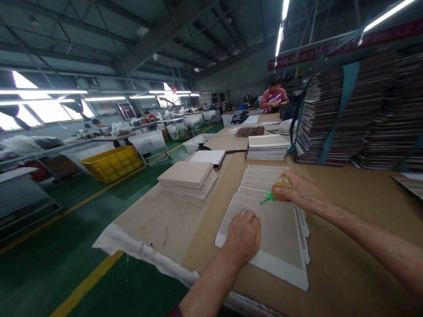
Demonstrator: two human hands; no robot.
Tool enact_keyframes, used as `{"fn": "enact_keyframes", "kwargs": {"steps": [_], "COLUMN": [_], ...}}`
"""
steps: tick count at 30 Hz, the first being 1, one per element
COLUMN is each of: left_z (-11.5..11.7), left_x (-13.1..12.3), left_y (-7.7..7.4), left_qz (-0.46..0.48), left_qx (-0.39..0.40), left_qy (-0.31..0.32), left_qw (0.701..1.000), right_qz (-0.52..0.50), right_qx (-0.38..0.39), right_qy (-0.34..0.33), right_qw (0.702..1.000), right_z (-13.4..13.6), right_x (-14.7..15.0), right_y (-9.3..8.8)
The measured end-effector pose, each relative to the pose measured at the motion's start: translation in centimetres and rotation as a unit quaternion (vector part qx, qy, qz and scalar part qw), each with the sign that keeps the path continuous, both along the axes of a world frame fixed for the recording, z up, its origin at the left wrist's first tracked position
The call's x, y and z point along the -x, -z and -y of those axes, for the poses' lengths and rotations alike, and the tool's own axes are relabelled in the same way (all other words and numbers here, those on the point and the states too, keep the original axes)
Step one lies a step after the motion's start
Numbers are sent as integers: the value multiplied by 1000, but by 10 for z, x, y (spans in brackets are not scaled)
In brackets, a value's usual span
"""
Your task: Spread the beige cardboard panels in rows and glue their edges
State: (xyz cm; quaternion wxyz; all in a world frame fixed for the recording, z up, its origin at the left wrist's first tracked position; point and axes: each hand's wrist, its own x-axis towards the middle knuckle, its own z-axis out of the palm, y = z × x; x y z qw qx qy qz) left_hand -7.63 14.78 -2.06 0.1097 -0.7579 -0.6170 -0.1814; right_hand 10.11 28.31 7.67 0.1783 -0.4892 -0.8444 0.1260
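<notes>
My right hand [299, 191] is wrapped round an amber glue bottle [282, 190], a squeeze bottle tipped on its side. Its green nozzle [268, 196] points left, over the far edge of the front board. That beige board with white borders [267, 229] lies nearest me, on top of several overlapping boards [259, 178] fanned out away from me. On the front board's left part rests my left hand [243, 235], closed with fingers curled under; whatever may be beneath them is hidden.
Left of the fanned boards stands a stack of beige boards [188, 176], with white boards [208, 157] behind it. Another stack [267, 147] lies farther back. Tall strapped piles [327, 114] line the table's right. A person [274, 97] works at the far end.
</notes>
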Motion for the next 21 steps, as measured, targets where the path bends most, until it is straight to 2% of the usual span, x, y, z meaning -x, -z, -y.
{"fn": "enact_keyframes", "kwargs": {"steps": [6, 9, 14, 21], "left_z": [0, 0, 0, 0], "left_x": [0, 1, 1, 0], "left_y": [1, 0, 1, 2], "left_qz": [-1, -4, 0, 3], "left_qx": [1, 2, 3, 2], "left_qy": [-2, 0, 2, 1], "left_qw": [1000, 1000, 1000, 1000], "right_qz": [-24, -30, -22, -15], "right_qx": [-17, -16, 1, 47], "right_qy": [-20, -26, -22, 30], "right_qw": [999, 999, 1000, 998], "right_z": [7, 7, 3, -4], "right_x": [36, 41, 11, -45], "right_y": [4, 6, 5, 3]}}
